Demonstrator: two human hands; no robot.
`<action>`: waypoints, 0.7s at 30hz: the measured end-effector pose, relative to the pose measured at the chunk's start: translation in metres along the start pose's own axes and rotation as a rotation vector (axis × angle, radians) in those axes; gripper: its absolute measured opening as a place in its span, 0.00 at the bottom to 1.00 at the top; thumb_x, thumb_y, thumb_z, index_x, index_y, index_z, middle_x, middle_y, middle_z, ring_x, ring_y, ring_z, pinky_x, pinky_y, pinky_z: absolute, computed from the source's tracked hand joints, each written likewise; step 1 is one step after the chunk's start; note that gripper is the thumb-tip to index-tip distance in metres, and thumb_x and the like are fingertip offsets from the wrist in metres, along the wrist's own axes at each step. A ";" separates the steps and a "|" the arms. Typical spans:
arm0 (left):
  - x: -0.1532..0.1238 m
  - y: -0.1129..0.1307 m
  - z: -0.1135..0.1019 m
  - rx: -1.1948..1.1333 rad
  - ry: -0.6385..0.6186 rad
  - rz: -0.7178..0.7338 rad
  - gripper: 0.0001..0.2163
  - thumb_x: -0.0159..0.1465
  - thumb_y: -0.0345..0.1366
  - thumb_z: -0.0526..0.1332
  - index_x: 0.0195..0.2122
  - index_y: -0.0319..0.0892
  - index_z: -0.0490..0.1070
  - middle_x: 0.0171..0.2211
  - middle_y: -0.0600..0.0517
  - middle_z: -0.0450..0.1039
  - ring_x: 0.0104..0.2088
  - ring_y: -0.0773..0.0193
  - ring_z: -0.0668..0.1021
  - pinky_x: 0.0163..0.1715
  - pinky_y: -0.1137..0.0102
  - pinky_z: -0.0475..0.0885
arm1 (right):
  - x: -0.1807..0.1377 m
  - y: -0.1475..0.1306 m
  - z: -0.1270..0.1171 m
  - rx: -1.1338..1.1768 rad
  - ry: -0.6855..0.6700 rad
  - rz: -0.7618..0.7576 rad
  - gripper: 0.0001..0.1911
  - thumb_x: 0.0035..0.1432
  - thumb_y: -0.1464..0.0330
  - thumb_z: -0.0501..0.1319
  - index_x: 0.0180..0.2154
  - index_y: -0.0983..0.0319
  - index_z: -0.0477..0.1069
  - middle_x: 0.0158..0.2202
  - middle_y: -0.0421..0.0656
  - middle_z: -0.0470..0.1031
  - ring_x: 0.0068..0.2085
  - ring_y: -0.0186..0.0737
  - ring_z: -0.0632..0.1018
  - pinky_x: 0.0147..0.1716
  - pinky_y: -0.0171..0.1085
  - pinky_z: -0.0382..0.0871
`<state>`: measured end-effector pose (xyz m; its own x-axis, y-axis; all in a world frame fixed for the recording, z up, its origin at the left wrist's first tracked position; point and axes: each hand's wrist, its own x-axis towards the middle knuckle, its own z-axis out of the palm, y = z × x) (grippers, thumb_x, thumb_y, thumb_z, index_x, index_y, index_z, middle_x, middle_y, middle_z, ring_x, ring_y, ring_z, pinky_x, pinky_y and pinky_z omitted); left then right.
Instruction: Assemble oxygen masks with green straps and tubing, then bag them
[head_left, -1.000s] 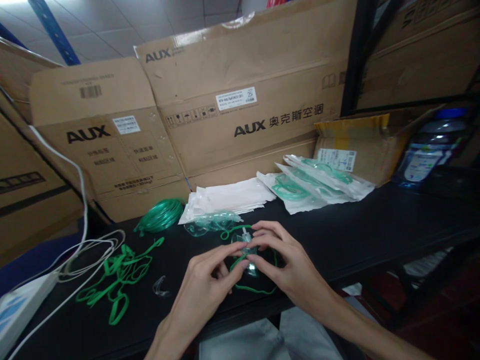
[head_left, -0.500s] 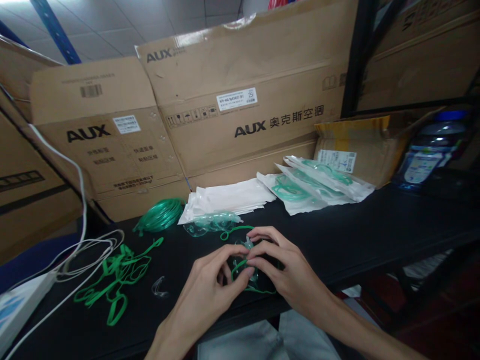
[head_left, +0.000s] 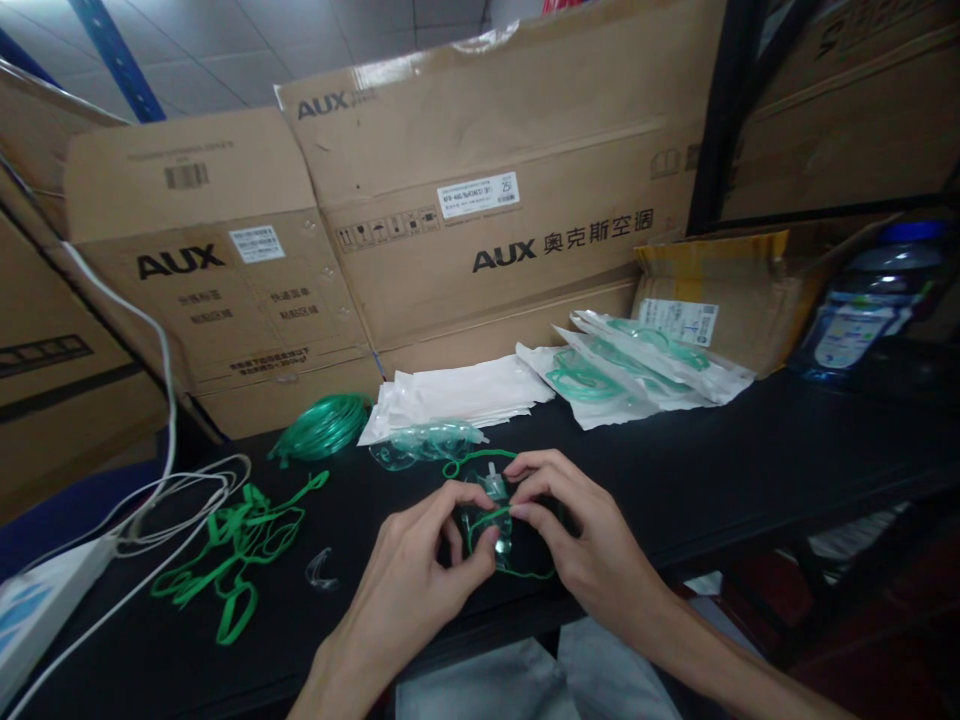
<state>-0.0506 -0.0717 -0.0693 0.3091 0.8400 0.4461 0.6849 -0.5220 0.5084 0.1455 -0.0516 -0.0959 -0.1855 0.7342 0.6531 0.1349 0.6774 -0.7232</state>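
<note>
Both hands meet over a small clear plastic mask (head_left: 487, 510) with a green elastic strap (head_left: 480, 462) looped around it, on the black table (head_left: 750, 470). My left hand (head_left: 420, 575) pinches the mask's near side with thumb and fingers. My right hand (head_left: 574, 535) has its fingers curled and pinched on the mask and strap from the right. The strap's loop trails toward the table's front edge under my right hand.
Loose green straps (head_left: 232, 560) and a small clear piece (head_left: 319, 570) lie to the left. A green tubing coil (head_left: 324, 425), clear masks (head_left: 424, 442), white pouches (head_left: 457, 392) and packed kits (head_left: 637, 365) sit behind. Cardboard boxes (head_left: 487, 200) wall the back; white cables (head_left: 150, 490) at left, a bottle (head_left: 862, 300) at right.
My fingers have shifted slightly on the mask and strap, drawing closer together. The view has drifted a little. Nothing else on the table has moved.
</note>
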 end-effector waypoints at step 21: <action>-0.001 0.000 -0.005 -0.003 0.069 -0.013 0.06 0.65 0.34 0.63 0.43 0.45 0.72 0.21 0.62 0.66 0.18 0.71 0.70 0.20 0.77 0.63 | -0.005 0.005 0.001 0.136 0.203 0.021 0.07 0.68 0.73 0.59 0.36 0.57 0.70 0.41 0.43 0.74 0.44 0.40 0.77 0.45 0.38 0.72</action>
<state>-0.0547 -0.0733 -0.0663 0.2536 0.8346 0.4890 0.6869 -0.5113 0.5165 0.1461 -0.0520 -0.1027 0.0172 0.7518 0.6592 0.0016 0.6592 -0.7519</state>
